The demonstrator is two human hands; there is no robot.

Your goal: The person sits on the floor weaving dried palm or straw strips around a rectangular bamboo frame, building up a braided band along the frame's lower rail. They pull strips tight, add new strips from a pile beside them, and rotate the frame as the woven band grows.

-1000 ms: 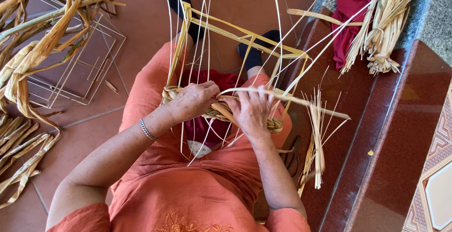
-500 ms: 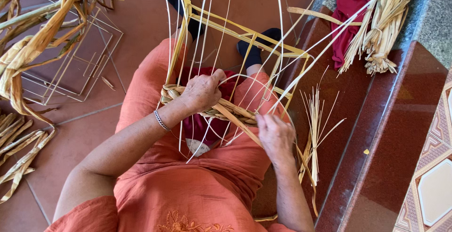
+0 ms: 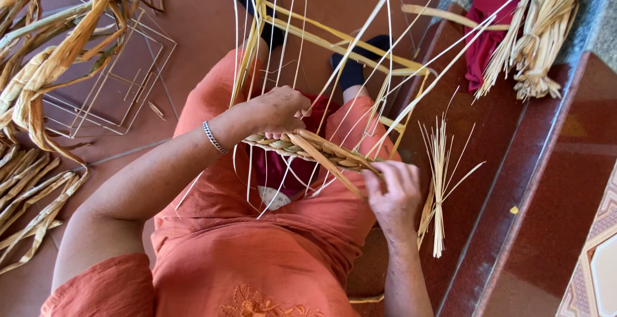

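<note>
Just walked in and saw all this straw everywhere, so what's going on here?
A person seated in orange clothes is weaving on a yellow wire frame propped across their lap. The left hand presses on the braided band at the frame's near edge, and the right hand pulls a flat straw strand down out of it. Thin upright stalks rise from the frame. A bundle of stalks lies to the right.

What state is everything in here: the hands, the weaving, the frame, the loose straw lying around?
Left hand: closed on the woven band, pressing it to the frame.
Right hand: closed around a flat straw strand, pulling it taut.
Woven band: partly woven, one row across the uprights.
Yellow frame: resting on the lap, thin uprights sticking up loose.
Thin straw bundle: lying loose on the red step.
Wire frames: bare, on the floor.
</note>
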